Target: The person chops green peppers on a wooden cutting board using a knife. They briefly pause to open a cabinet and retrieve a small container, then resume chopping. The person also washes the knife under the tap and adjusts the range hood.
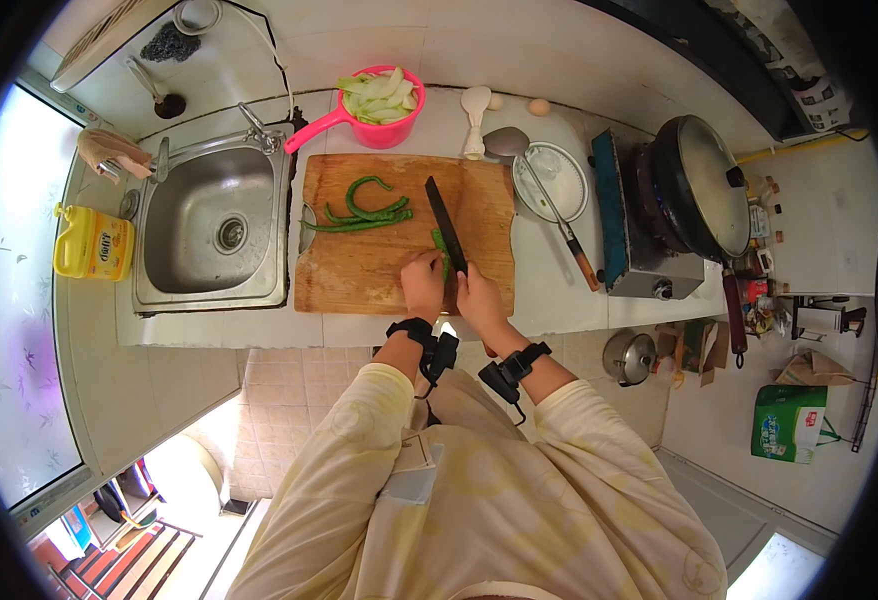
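A wooden cutting board (379, 277) lies on the white counter before me. My right hand (479, 296) grips a kitchen knife (445, 221) whose dark blade points away from me, over the board's right half. Against the blade's left side lies a green chili pepper (440, 244), its near end held down by my left hand (422, 279). Several whole green chili peppers (368, 216) rest on the board's left half, one of them curled. A pink ladle-like colander (383, 133) full of pale green vegetable slices (379, 97) stands behind the board.
The steel sink (206, 225) is at the left. Right of the board are a white bowl (575, 169) and a wok spatula (548, 187) lying across it; beyond stands a gas stove (656, 270) with a lidded pan (713, 187). A rice paddle (475, 112) and eggs (539, 107) sit behind.
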`<state>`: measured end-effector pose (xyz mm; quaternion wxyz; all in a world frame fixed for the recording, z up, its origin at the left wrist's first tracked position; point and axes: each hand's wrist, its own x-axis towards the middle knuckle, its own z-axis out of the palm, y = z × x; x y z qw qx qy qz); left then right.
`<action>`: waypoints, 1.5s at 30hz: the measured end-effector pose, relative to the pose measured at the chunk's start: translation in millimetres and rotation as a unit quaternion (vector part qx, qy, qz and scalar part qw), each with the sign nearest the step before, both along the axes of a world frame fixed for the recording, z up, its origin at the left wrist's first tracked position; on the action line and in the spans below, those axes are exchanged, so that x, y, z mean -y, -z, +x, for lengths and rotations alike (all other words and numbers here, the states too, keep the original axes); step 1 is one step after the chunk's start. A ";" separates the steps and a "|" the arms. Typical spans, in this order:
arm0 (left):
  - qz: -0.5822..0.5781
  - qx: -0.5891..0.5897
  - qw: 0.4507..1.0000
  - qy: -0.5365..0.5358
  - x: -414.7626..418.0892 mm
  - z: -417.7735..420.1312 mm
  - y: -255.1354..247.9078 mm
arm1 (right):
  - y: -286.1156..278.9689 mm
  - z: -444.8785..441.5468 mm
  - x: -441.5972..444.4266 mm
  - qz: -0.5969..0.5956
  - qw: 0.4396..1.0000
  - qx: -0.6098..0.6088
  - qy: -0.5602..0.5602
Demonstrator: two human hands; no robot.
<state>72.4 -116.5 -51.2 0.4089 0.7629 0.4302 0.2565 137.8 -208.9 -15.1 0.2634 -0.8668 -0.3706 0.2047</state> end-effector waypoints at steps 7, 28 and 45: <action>-0.020 0.014 1.000 -0.018 1.5 1.3 -0.9 | -1.1 -2.6 -0.6 0.003 1.000 0.010 -0.003; -0.030 0.000 1.000 0.003 -0.3 3.2 3.1 | 12.0 0.0 -8.9 -0.042 0.998 0.025 -0.034; 0.126 -0.059 0.986 0.091 17.1 -20.1 1.1 | 7.0 1.5 4.2 0.017 1.000 0.014 -0.016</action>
